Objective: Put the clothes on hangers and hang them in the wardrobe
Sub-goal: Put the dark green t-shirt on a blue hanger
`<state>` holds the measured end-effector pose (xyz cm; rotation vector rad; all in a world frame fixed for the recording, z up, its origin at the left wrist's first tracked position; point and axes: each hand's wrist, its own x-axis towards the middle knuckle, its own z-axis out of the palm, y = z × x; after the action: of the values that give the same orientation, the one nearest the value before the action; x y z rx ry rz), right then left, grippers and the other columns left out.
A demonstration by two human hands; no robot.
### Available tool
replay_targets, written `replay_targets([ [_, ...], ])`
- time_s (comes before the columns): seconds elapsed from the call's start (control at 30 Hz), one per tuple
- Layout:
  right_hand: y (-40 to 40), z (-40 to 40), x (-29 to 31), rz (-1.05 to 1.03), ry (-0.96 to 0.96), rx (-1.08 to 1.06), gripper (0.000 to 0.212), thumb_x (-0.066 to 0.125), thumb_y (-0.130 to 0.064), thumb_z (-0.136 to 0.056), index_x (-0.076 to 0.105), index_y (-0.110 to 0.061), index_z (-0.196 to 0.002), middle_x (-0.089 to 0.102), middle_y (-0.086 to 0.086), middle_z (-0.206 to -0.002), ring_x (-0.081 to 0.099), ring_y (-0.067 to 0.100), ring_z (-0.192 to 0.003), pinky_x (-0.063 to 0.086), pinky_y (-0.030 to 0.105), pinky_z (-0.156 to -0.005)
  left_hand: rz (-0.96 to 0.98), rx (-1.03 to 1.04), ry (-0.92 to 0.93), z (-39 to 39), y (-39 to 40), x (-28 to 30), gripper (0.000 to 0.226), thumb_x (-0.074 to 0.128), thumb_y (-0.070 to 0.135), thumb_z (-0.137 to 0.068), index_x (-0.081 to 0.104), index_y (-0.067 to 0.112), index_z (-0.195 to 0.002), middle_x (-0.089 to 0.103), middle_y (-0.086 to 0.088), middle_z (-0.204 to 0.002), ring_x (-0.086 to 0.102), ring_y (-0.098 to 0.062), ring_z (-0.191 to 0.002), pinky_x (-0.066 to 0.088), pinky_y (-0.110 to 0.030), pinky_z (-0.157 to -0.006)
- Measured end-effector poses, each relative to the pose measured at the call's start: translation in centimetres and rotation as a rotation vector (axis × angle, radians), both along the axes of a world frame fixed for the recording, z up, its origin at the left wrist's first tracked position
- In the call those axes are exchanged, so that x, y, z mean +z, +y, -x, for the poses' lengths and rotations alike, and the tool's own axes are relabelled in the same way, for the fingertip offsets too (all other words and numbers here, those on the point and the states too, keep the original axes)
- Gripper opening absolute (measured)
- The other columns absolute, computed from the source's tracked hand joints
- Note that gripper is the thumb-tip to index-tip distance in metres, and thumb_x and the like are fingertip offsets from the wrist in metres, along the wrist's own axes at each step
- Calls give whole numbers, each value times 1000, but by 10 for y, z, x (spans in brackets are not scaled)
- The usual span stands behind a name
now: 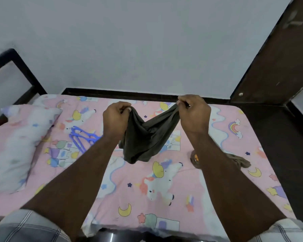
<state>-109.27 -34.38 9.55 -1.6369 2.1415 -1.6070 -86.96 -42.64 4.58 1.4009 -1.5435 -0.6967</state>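
Olive-grey fabric of the garment (143,137) hangs above the middle of the bed (164,203), pinched at its upper edge by the left hand (116,117) and the right hand (193,113), fingers curled tight on the cloth and held apart, probably to spread it and find its opening. Blue hangers (82,137) lie near the pillow (19,137) toward the left edge, within reach. A second brown garment (238,160) lies toward the right edge, partly hidden by the right forearm.

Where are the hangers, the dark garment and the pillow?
hangers (80,137): head view, on the blue arms.
dark garment (143,138): head view, on its hanging middle.
pillow (19,137): head view, on its top face.
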Motion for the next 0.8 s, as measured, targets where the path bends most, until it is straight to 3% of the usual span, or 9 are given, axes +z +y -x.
replay_targets([
  [0.17, -4, -13, 15, 74, 20, -69, 16, 65, -7, -87, 79, -8, -95, 76, 3, -98, 66, 15, -99, 31, -3, -86, -10, 42, -27, -40, -6, 3, 19, 63, 13, -89, 76, 21, -100, 70, 14, -91, 69, -12, -93, 52, -26, -93],
  [0.4, -19, -12, -3, 63, -25, -124, 16, 65, -11, -87, 78, -12, -95, 75, -1, -98, 66, 13, -98, 41, 13, -88, -110, 135, 106, -63, -32, -5, 16, 66, 14, -90, 76, 25, -97, 75, 5, -93, 72, -17, -85, 58, -37, -91],
  [0.5, -24, -5, -26, 17, -71, -161, 18, 63, -12, -86, 78, -14, -96, 75, -3, -98, 64, 10, -95, 36, 3, -84, -142, 125, 193, -57, -46, -10, 19, 67, 14, -90, 72, 32, -88, 75, 6, -88, 73, -10, -73, 60, -35, -86],
  [0.57, -24, 0, -49, -57, -57, -169, 19, 61, -11, -86, 78, -13, -96, 75, 0, -99, 64, 13, -95, 31, -2, -81, -175, 96, 176, -53, -52, -21, 17, 67, 12, -91, 73, 29, -91, 75, 3, -87, 74, -14, -75, 60, -37, -86],
  [0.63, -19, 6, -78, -179, -30, -172, 19, 60, -10, -87, 77, -11, -96, 75, 4, -100, 65, 19, -96, 33, 7, -81, -242, 68, 134, -52, -54, -40, 15, 66, 10, -91, 74, 22, -95, 75, -2, -88, 74, -23, -80, 60, -40, -84],
  [0.73, -4, 18, -131, -439, -13, -167, 20, 60, -7, -88, 77, -8, -100, 74, 9, -103, 66, 28, -99, 44, 26, -86, -369, 56, -33, -57, -44, -79, 14, 66, 10, -90, 72, 22, -91, 72, -1, -80, 71, -28, -82, 57, -33, -74],
  [0.8, 10, 30, -165, -595, -4, -159, 19, 60, -1, -86, 77, -3, -95, 73, 16, -98, 66, 36, -95, 46, 32, -80, -474, 54, -162, -64, -33, -106, 14, 65, 9, -88, 74, 18, -93, 73, -4, -82, 70, -29, -88, 54, -33, -79],
])
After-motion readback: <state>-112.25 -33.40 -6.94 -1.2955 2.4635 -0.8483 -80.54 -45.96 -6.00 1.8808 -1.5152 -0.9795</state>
